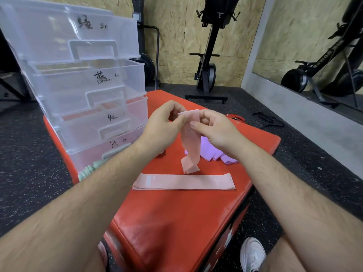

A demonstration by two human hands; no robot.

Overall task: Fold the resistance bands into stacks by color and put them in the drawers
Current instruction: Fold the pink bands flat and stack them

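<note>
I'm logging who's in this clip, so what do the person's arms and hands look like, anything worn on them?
Both forearms are bare and hairy, with no sleeves in view. The left hand and right hand wear no gloves, and no rings, watch or wristbands show.

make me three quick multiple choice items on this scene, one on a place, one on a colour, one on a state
1. Where does the flat pink band lie?
A. on the red pad
B. inside the top drawer
C. on the black floor

2. What colour are the bands heaped behind the hanging band?
A. yellow
B. purple
C. black

3. How is the pink band in the hands held?
A. flat on the pad
B. rolled into a ball
C. pinched at its top by the left hand and right hand, hanging down

Answers: 1 A, it rests flat on the pad near the person. 2 B, the heap is lilac purple. 3 C, both hands grip its upper end and it dangles.
</note>
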